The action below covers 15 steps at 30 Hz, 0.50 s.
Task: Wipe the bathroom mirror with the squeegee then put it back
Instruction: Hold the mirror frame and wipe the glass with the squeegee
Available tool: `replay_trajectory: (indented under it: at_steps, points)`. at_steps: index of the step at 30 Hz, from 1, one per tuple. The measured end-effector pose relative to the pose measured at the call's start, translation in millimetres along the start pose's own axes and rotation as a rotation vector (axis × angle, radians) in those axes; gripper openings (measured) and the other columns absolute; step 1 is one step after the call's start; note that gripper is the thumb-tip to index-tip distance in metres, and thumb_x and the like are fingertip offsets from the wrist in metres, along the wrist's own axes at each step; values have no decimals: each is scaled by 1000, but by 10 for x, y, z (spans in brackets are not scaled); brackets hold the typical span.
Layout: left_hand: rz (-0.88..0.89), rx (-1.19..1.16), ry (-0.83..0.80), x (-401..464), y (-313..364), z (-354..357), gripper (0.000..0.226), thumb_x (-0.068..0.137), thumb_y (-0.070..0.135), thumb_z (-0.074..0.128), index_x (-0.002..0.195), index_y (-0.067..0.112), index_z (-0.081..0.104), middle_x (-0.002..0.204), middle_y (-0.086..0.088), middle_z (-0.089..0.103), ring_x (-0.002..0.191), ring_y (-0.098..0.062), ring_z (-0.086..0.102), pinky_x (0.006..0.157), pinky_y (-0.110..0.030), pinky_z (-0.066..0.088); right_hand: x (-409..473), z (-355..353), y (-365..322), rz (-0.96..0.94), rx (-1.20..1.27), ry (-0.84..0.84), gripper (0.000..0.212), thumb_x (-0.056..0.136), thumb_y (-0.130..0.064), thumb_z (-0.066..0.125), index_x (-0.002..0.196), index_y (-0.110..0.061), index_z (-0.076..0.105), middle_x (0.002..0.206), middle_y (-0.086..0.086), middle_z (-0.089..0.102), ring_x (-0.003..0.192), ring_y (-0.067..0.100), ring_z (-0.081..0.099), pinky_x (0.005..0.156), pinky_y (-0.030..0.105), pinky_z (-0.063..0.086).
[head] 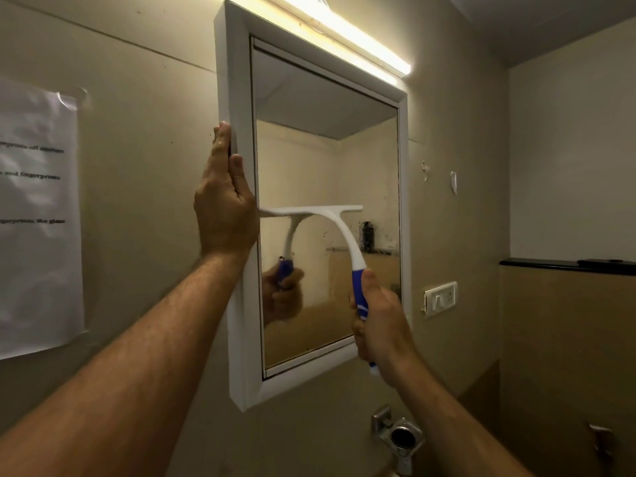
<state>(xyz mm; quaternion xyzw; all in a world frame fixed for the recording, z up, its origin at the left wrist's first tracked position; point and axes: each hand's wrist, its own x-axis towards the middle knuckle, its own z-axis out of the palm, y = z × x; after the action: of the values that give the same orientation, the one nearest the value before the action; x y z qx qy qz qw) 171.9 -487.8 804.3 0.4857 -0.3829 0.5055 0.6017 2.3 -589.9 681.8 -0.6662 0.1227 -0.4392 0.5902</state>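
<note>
On the wall ahead, head view: we face a white-framed mirror point(403, 187) hung under a lit tube light point(347, 31); the frame stands out from the wall at its left edge

Left hand: our left hand point(225, 204) lies flat and open against the frame's left side; fingers point up, thumb rests on the frame's front face; it grips nothing else

Right hand: our right hand point(380, 325) is closed in a fist round the blue grip of the squeegee point(339, 232); thumb lies along the grip, pointing up

Squeegee: its white blade runs level across the glass at about mid-height, touching it; the left end reaches the left hand, the curved white neck bends down and right to the blue handle; its reflection shows in the glass

Glass: we see specks and smears on the right part, near the blade's height

Left of mirror: a printed paper sheet point(38, 218) is taped to the wall; the text is too blurred to read

Right of mirror: a switch plate point(440, 298) sits on the wall just beside the frame's lower corner

Below: a metal wall fitting point(395, 433) is fixed under the mirror
</note>
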Motion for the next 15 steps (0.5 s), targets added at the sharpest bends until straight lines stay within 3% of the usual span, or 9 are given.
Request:
replay_trajectory:
  at_steps: [3, 8, 15]
  points:
    - [0, 5, -3, -26, -2, -15, 44, 107, 27, 33, 150, 17, 35, 152, 0, 41, 138, -13, 41, 111, -21, 38, 146, -23, -222, -25, 0, 2, 52, 97, -58, 30, 83, -13, 53, 55, -4, 42, 39, 6, 35, 40, 22, 31]
    - [-19, 0, 5, -140, -23, -36, 43, 107, 25, 33, 149, 14, 37, 151, 0, 42, 138, -10, 39, 106, -2, 28, 106, -18, -71, 2, 3, -17, 53, 96, -59, 29, 84, -13, 53, 56, -3, 42, 40, 7, 35, 39, 22, 31]
    - [-22, -1, 27, -217, -16, -57, 42, 107, 23, 34, 147, 11, 40, 148, -3, 47, 135, -13, 45, 107, -7, 34, -140, -52, 251, 18, -19, -12, 51, 93, -57, 31, 88, -11, 53, 62, -1, 44, 41, 4, 38, 42, 20, 34]
